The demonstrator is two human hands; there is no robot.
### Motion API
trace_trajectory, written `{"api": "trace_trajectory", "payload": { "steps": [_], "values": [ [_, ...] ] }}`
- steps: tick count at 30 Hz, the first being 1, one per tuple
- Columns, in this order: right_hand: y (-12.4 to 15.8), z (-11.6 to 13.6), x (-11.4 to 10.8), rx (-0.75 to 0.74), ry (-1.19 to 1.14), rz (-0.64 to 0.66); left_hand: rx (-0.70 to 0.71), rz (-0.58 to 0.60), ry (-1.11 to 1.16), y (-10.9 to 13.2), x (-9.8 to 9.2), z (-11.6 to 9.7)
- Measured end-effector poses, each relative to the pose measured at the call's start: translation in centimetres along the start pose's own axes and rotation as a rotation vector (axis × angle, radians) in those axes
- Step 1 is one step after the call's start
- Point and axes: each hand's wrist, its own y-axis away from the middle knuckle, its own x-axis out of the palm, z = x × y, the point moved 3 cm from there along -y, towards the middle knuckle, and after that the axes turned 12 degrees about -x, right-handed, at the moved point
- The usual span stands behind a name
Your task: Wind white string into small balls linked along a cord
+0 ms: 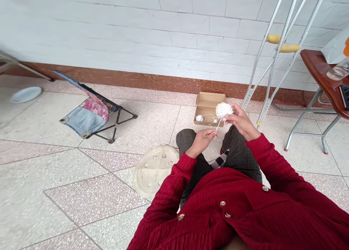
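- While the right hand clenches a fluffy white yarn ball, the left hand pinches a thin white stem just under it; neither hand is released.
- Step in hand, as judged: ball and stem worked as one piece, held up over the knees. Next move calls for a steady pinch, as the loose strands look easy to snag.
- Ball: shaggy, looped fibre, roughly spherical. Stem: slim and straight, material unclear.
- Sleeves of a red ribbed cardigan run to both wrists; dark flecked trousers cover the knees below.
- Just past the knees: open kraft cardboard box on the tile floor, holding a small white yarn ball. Fine white thread loops across it.
- Beside the left knee: pale round disc with clear studs.
- Farther: folding chair in denim and floral fabric; aluminium crutches with yellow grips against the white tiled wall; brown-topped bench on metal legs.
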Motion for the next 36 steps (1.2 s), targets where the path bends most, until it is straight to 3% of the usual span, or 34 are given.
{"api": "trace_trajectory", "payload": {
  "steps": [3, 5, 8, 10, 12, 15, 18, 23, 28, 32, 36],
  "values": [
    [-1.1, -0.7, -1.0, -0.148, 0.397, -0.066, 0.044, 0.023, -0.13, 0.4, -0.3, -0.7],
    [-1.1, -1.8, -1.4, -0.209, 0.675, -0.025, 0.096, 0.015, -0.224, 0.5, -0.7, -1.0],
    [0.2, -4.0, -1.6, -0.19, 0.987, 0.078, 0.167, 0.013, -0.32, 0.5, -1.3, -1.1],
    [1.4, -5.5, -1.6, -0.125, 1.038, 0.179, 0.19, 0.027, -0.355, 0.4, -1.7, -0.9],
    [2.7, -6.5, -1.5, -0.029, 0.892, 0.326, 0.201, 0.021, -0.385, 0.2, -2.3, -0.9],
    [4.2, -6.7, -1.0, 0.168, 0.415, 0.525, 0.229, -0.011, -0.399, -0.1, -3.2, -1.1],
    [4.9, -4.8, -0.4, 0.283, 0.025, 0.58, 0.262, -0.005, -0.318, -0.3, -3.4, -1.4],
    [4.8, -1.6, 0.4, 0.246, -0.245, 0.442, 0.124, -0.034, -0.034, -0.7, -2.2, -0.5],
    [3.3, 0.1, 0.9, 0.094, -0.26, 0.226, 0.012, 0.042, 0.052, -0.4, 0.1, 0.6],
    [1.2, 0.7, -0.3, -0.089, 0.043, 0.033, 0.048, 0.047, -0.007, 0.4, 0.7, 0.3],
    [0.3, -1.2, -1.8, -0.171, 0.469, -0.058, 0.143, 0.032, -0.192, 0.8, 0.0, -0.4]
  ]
}}
